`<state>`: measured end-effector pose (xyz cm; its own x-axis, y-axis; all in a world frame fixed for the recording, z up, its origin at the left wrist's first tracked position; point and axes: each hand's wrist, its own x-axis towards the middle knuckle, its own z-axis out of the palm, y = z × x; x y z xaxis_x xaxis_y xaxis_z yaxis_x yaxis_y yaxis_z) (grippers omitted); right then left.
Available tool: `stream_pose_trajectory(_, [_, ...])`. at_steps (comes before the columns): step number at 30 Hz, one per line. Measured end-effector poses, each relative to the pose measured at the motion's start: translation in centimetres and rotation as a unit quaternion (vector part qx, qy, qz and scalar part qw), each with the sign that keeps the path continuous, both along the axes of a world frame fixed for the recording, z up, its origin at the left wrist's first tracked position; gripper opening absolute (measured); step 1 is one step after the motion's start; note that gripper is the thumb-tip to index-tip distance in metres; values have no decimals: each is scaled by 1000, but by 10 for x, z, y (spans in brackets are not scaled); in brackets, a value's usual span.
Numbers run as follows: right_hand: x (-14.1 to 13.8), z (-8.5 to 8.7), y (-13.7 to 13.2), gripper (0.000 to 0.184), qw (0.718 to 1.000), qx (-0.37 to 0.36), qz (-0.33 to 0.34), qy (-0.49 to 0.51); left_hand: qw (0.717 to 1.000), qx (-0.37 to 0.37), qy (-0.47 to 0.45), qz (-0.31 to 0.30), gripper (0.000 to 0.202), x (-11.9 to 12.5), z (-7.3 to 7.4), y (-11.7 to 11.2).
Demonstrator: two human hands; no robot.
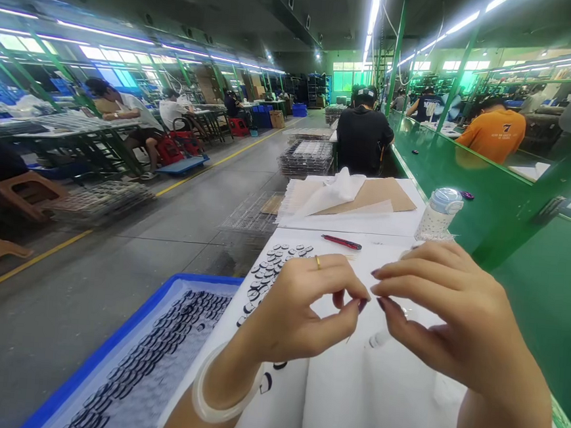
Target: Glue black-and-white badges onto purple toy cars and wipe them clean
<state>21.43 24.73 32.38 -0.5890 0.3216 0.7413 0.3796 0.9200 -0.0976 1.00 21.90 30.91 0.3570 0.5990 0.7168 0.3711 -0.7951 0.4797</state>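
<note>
My left hand (298, 307) and my right hand (446, 306) meet fingertip to fingertip above a white sheet (341, 383) on the workbench. Both are pinched closed on something tiny and thin between them; I cannot make out what it is. The left hand wears a ring and a pale bangle (216, 393) on the wrist. Several small dark round parts (274, 266) lie in rows on the sheet just left of my left hand. A red pen-like tool (341, 242) lies beyond my hands.
A blue tray (122, 339) full of dark ring parts sits at the lower left. A bottle (438, 216), brown card and white cloth (346, 192) lie farther back. The green conveyor (493, 210) runs along the right. People sit at benches ahead and across the aisle.
</note>
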Motion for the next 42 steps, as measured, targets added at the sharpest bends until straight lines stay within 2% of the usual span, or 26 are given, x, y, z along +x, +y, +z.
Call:
stream_pose_trajectory(9, [-6, -3, -5, 14, 998, 36, -47, -26, 999, 18, 34, 26, 12, -1, -3, 0])
stream_pose_trajectory(20, [-7, -4, -5, 17, 996, 19, -51, -67, 995, 7, 84, 45, 11, -2, -6, -1])
stream_pose_trajectory(28, [-5, -4, 3, 16, 997, 27, -63, -45, 998, -5, 55, 15, 14, 0, -4, -1])
stream_pose_trajectory(35, [-4, -2, -2, 20, 999, -19, -5, 25, 999, 8, 27, 26, 15, 0, -2, 1])
stream_pose_trajectory(42, [-12, -3, -2, 10, 997, 47, -56, 30, 999, 26, -15, 46, 15, 0, -1, 0])
